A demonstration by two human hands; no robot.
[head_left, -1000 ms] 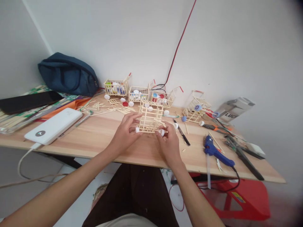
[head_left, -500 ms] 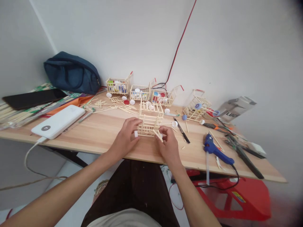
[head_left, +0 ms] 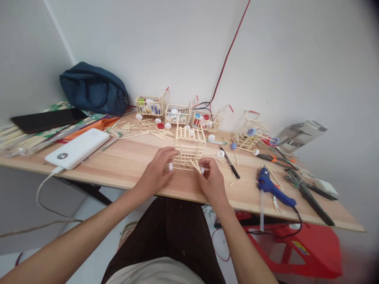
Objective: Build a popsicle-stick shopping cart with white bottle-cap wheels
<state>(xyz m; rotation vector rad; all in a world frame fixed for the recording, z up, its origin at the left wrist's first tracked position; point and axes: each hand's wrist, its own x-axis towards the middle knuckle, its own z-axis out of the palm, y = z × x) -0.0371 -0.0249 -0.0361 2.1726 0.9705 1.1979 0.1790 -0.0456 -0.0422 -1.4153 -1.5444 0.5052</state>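
A small toy shopping cart of pale wooden sticks (head_left: 189, 148) sits near the table's front edge, between my hands. My left hand (head_left: 156, 167) is closed on its left side, the fingertips at the lower frame beside a white wheel (head_left: 171, 167). At the lower right corner, my right hand (head_left: 212, 177) pinches the cart near another white wheel (head_left: 202, 169). A short loose-looking stick (head_left: 195, 166) slants across that corner by the right fingertips. Whether it is attached I cannot tell.
Behind stand several similar stick carts (head_left: 177, 114) holding bottle caps. Loose sticks (head_left: 156, 134) lie left of centre. On the right are a black pen (head_left: 229, 162), a blue glue gun (head_left: 274, 187) and pliers (head_left: 275, 159). A white power bank (head_left: 78, 148) and blue bag (head_left: 94, 88) occupy the left.
The view has shifted slightly, so most things sit a little farther right. Both hands keep their hold on the cart, and the white wheel by my right fingers shows more clearly.
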